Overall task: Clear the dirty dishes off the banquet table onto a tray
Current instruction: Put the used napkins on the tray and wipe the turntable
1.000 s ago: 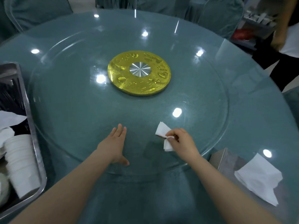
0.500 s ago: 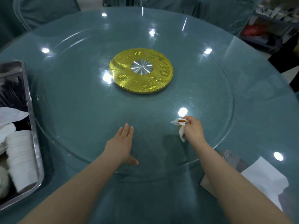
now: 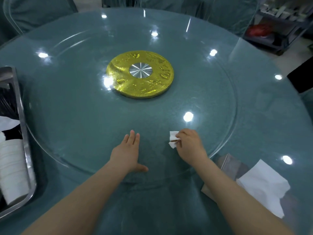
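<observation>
My right hand [image 3: 190,146] pinches a small crumpled white napkin [image 3: 173,141] with a brown stain, pressing it on the glass turntable [image 3: 84,116] near its front edge. My left hand [image 3: 127,154] lies flat on the same glass, fingers straight and thumb spread. A metal tray [image 3: 25,141] sits at the left edge of the table, holding a stack of white bowls [image 3: 11,170] lying on its side and some white paper.
A gold disc [image 3: 140,77] with a silver hub marks the turntable's centre. A tissue box with a white tissue [image 3: 262,187] sticking out sits at the front right. Covered chairs ring the far side, and a shelf cart [image 3: 277,31] stands at the back right.
My right hand with the napkin slid away across the glass, then came back toward me and to the left. My left hand stayed flat in place.
</observation>
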`<action>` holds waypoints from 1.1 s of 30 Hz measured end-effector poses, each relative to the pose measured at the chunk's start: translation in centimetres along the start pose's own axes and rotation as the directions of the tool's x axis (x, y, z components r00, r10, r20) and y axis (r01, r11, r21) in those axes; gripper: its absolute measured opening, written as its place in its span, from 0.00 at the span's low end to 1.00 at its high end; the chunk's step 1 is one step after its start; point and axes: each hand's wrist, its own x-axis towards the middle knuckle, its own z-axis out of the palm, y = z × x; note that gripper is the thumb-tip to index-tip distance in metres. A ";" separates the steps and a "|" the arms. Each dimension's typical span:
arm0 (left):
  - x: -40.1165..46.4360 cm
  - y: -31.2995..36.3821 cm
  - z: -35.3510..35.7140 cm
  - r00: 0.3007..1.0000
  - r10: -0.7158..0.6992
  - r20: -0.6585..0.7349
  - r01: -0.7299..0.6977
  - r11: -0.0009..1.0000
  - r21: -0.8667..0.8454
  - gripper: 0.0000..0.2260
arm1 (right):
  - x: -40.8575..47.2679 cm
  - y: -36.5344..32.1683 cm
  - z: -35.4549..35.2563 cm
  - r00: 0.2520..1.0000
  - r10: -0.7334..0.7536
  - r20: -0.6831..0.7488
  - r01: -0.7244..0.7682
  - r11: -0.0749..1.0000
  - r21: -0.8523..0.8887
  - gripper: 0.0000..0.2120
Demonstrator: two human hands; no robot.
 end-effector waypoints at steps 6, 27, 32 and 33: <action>-0.1 -0.1 -0.1 1.000 -0.006 0.004 0.006 1.000 0.015 0.59 | -1.9 -1.6 -0.1 0.992 -0.123 0.039 0.124 0.992 -0.030 0.12; 0.3 -0.9 0.1 1.000 0.007 -0.019 -0.005 0.997 0.079 0.60 | 4.1 0.1 0.3 0.982 0.098 -0.162 -0.106 0.994 -0.039 0.09; 0.5 0.1 0.4 0.998 0.024 -0.059 -0.020 0.997 0.076 0.60 | 0.7 -6.1 2.5 0.987 -0.069 -0.143 0.083 0.993 0.088 0.02; 0.6 0.2 0.4 0.998 0.026 -0.061 -0.023 0.998 0.060 0.60 | 0.4 -6.1 2.4 0.988 -0.069 -0.141 0.086 0.990 0.116 0.04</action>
